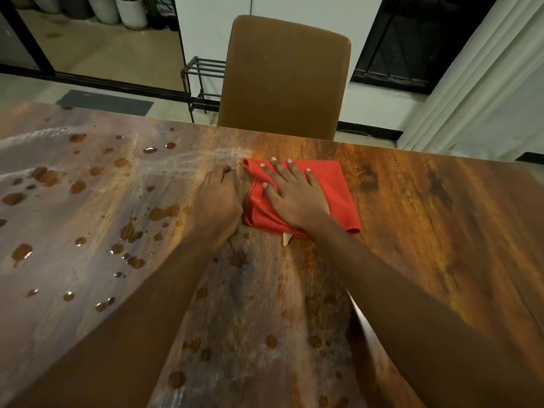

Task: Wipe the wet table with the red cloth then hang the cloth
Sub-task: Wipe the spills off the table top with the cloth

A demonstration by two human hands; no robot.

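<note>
A folded red cloth (332, 184) lies on the wooden table (441, 231), near its far edge. My right hand (294, 195) presses flat on the cloth with its fingers spread. My left hand (219, 198) rests on the table just left of the cloth, fingers curled into a loose fist, touching or almost touching the cloth's left edge. Water drops and puddles (129, 231) cover the left half and the near middle of the table. A smeared wet streak (188, 157) runs leftward from the cloth.
A brown chair (285, 75) stands at the table's far side, directly behind the cloth. A black metal rack (203, 81) sits on the floor beyond it. White curtains (485, 83) hang at the right. Plant pots (129, 10) stand far back left.
</note>
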